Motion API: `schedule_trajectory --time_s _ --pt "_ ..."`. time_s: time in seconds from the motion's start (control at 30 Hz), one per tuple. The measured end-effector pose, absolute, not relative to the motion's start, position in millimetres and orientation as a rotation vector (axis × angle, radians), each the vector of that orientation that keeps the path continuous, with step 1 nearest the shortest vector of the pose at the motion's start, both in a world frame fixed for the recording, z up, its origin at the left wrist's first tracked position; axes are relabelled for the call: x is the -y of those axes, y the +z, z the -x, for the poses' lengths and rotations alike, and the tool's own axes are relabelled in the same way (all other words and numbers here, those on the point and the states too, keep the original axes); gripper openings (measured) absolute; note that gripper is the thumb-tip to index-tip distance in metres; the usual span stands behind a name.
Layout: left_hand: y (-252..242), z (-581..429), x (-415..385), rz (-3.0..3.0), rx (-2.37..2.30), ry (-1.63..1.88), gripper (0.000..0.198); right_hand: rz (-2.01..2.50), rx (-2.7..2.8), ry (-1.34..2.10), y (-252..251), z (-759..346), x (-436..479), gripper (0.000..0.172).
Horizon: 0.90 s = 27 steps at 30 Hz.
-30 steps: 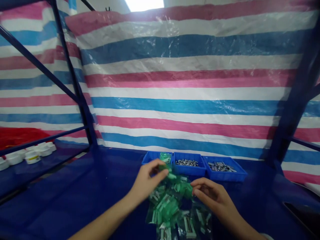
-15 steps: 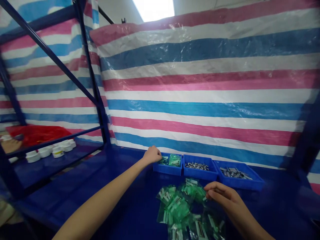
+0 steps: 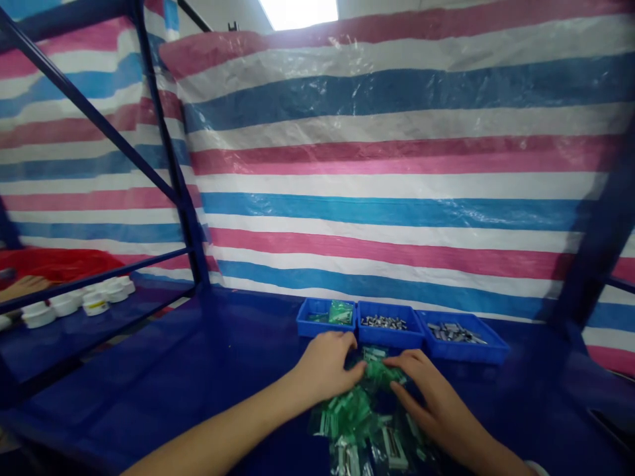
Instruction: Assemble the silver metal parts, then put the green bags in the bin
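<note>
Small clear bags with green contents and pale strips lie in a loose pile on the blue table. My left hand is at the pile's back left, thumb and fingers apart, the thumb against a green bag. From the right, my right hand reaches over the same bags with its fingers spread and fingertips touching the green bag between the two hands. Behind them stands a blue bin with green bags in it. The bags under my palms are partly hidden.
Beside that bin are a blue bin of small metal pieces and another blue bin of longer metal pieces. A striped sheet hangs behind. At left, past a blue frame, are white jars, red plastic and another person's hand.
My left hand has left the left bin and come forward and right to the bags. My right hand has shifted slightly left, its fingers spreading over them. The view has turned a little right.
</note>
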<state>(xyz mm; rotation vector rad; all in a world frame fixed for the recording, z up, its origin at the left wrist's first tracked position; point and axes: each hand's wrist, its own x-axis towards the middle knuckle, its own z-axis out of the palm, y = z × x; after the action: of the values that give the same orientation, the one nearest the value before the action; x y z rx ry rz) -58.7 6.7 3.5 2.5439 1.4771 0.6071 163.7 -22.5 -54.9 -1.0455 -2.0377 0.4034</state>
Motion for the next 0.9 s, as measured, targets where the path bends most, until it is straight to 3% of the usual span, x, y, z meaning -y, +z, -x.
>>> schedule_trajectory --time_s 0.1,0.5,0.6,0.8,0.9 --pt "-11.6 45.7 0.8 -2.487 -1.445 0.562 0.042 1.061 2.155 0.359 -53.4 -161.8 26.4 0.032" --pt "-20.2 50.3 -25.3 -1.886 -1.158 0.940 0.048 1.037 1.901 0.432 -46.4 -168.1 27.8 0.024" --pt "-12.1 53.0 -23.3 -1.721 -1.086 1.052 0.041 1.075 1.706 0.619 -45.3 -167.1 25.9 0.027" --pt "-14.7 32.7 9.3 -1.316 -0.917 1.290 0.038 0.957 1.275 1.262 -49.0 -154.0 26.9 0.049" --pt "-19.2 20.6 28.7 -1.115 -0.744 1.286 0.034 0.891 1.183 1.481 -42.4 -150.2 31.0 0.045"
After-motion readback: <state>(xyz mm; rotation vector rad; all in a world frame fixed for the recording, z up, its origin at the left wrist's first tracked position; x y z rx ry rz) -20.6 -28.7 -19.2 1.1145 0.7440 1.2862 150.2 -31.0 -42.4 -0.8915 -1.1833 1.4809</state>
